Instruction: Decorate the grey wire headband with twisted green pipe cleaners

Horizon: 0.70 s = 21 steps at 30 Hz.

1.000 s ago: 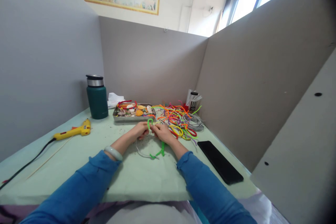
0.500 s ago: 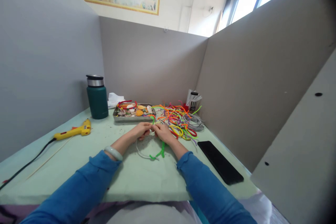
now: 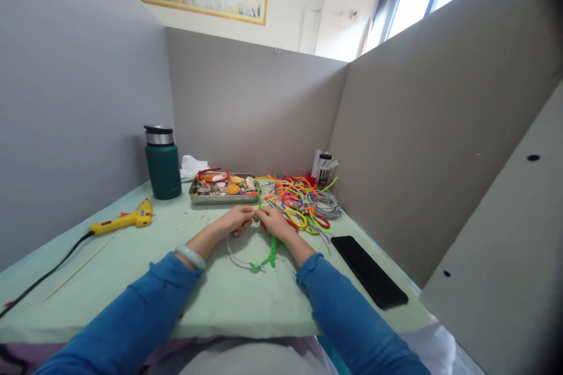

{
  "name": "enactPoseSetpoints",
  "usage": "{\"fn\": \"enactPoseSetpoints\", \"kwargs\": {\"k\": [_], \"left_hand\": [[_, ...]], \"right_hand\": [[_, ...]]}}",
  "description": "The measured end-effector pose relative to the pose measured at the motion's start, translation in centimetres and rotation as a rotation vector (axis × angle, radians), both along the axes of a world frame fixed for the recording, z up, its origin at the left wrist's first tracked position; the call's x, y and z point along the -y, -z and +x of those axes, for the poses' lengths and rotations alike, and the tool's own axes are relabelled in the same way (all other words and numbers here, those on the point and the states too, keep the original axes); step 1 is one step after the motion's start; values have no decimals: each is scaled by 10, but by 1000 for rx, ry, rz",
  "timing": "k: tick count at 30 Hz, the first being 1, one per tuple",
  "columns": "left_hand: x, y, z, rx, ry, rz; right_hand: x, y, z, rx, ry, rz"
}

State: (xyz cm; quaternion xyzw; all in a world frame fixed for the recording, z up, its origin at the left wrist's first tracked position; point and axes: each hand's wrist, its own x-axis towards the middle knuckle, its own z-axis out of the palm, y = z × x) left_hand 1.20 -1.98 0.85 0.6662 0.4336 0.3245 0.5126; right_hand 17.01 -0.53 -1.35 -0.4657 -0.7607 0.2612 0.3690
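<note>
My left grip (image 3: 238, 220) and right grip (image 3: 272, 222) pinch a green stem (image 3: 259, 195) between them (its far end loose). Below them, a pale wire (image 3: 236, 257) is bare along its curve, green twists (image 3: 272, 253) at its end.

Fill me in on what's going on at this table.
A person's left hand and right hand meet over the table, pinching a green fuzzy strand that sticks up between them. Below, a pale wire curves toward more green fuzzy material. Beyond the hands are a metal tray of shells and a colorful pile of strands. A yellow glue gun lies off to the left.
</note>
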Motion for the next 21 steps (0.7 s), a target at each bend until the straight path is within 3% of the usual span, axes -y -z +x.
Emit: {"fn": "enactPoseSetpoints", "kwargs": {"k": [21], "left_hand": [[2,-2,0,-11,16,-2]], "right_hand": [[-5,5,0,-172,1,-47]]}}
